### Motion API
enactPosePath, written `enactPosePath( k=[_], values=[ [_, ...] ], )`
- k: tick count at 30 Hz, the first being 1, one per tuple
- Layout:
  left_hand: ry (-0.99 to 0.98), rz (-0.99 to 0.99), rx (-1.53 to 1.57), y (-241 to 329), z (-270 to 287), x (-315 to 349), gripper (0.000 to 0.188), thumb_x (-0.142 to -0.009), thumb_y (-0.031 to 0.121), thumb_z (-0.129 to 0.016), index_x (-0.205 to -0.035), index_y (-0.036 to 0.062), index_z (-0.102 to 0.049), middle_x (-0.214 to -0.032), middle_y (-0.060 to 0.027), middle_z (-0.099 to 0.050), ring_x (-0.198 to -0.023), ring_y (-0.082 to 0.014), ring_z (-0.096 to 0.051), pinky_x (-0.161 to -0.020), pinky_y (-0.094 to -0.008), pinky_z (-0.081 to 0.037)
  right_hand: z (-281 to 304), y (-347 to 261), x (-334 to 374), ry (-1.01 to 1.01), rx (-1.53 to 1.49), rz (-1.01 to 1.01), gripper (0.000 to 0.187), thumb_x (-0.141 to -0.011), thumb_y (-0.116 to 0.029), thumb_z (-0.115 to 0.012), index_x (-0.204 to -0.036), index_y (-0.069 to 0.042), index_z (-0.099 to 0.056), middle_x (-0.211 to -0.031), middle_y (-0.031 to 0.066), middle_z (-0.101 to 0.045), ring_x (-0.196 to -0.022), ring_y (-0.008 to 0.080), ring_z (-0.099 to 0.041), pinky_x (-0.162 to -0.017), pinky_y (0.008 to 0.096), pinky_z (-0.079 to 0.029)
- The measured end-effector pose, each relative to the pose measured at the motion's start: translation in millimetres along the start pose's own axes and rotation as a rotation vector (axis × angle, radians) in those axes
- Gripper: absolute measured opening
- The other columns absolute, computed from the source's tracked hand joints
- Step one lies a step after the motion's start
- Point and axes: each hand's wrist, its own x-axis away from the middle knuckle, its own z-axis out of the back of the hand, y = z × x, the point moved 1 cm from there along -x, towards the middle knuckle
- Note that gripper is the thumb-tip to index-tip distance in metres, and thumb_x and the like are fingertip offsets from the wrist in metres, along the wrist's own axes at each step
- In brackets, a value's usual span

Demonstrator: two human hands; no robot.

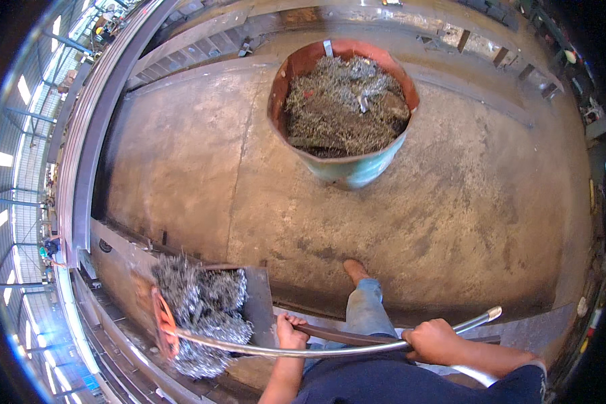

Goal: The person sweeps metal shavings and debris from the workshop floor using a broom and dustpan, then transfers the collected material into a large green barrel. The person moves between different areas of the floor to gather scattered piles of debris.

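My left hand [291, 331] is closed around the end of a dark brown bar [347, 337] at my waist. In my right hand [432, 341] is the shiny metal pole of a long-handled rake [249, 349]; the brown bar passes at the same hand, but whether it is gripped too I cannot tell. The pole crosses my left wrist and ends in an orange head [165, 324] pressed beside a tangled heap of silvery metal shavings [205, 310]. A flat dark metal plate [259, 303] lies under or beside that heap; its link to the bar is hidden.
Ahead stands a large round drum [357, 168], rusty red inside and pale green outside, holding more shavings. It rests on a stained brown floor [175, 161]. A long steel beam [91, 148] runs along the left. Low metal edging [182, 57] borders the far side.
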Motion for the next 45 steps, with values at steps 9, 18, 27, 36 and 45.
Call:
enactPosePath(
  k=[9, 18, 27, 36, 45],
  values=[
    [-0.435, -0.139, -0.268, 40, -217, 66, 0.024, -0.096, 0.027, -0.056, -0.077, 0.017, -0.046, -0.063, -0.0008, -0.045, -0.057, -0.0183, -0.047, -0.061, -0.0416, -0.047, 89, 14, 27, 0.3, -0.341, -0.271, 0.038, -0.071, -0.038, -0.079, -0.095, -0.009, -0.074, -0.078, 0.0192, -0.071, -0.079, 0.0375, -0.07, -0.075, 0.0455, -0.055],
    [-0.524, -0.2, -0.383, 39, -332, 108, 0.011, -0.092, 0.011, -0.06, -0.087, 0.0077, -0.051, -0.076, -0.0068, -0.054, -0.066, -0.0205, -0.057, -0.061, -0.0385, -0.049, 111, 55, 1, 0.276, -0.858, -0.389, 0.044, -0.068, -0.035, -0.087, -0.095, -0.004, -0.073, -0.073, 0.0134, -0.069, -0.069, 0.0239, -0.068, -0.07, 0.0381, -0.054],
    [-0.604, -0.793, -0.724, -34, -415, 62, 0.034, -0.081, 0.006, -0.065, -0.11, 0.0018, -0.047, -0.092, -0.0093, -0.056, -0.082, -0.0162, -0.056, -0.069, -0.0318, -0.048, 24, 130, -61, 0.284, -1.261, -0.306, 0.052, -0.067, -0.051, -0.088, -0.084, -0.008, -0.065, -0.073, -0.0002, -0.057, -0.071, 0.0145, -0.053, -0.065, 0.0324, -0.044],
    [-0.622, -0.401, -0.672, -53, -486, 71, 0.017, -0.085, 0.01, -0.059, -0.097, 0.0064, -0.048, -0.07, -0.0036, -0.05, -0.057, -0.0174, -0.052, -0.053, -0.0332, -0.043, 46, 128, -84, 0.605, -1.538, -0.624, 0.054, -0.095, -0.056, -0.057, -0.092, -0.003, -0.066, -0.077, 0.003, -0.063, -0.07, 0.0173, -0.057, -0.062, 0.0354, -0.045],
    [-0.765, 0.014, -0.511, -20, -463, 95, 0.028, -0.098, 0.03, -0.058, -0.079, 0.0164, -0.043, -0.056, 0.0017, -0.035, -0.048, -0.0135, -0.034, -0.05, -0.0315, -0.033, 57, 123, -80, 0.88, -1.019, -0.783, 0.052, -0.099, -0.048, -0.053, -0.102, 0.002, -0.067, -0.089, 0.028, -0.067, -0.085, 0.0415, -0.067, -0.076, 0.0456, -0.051]
  ],
)
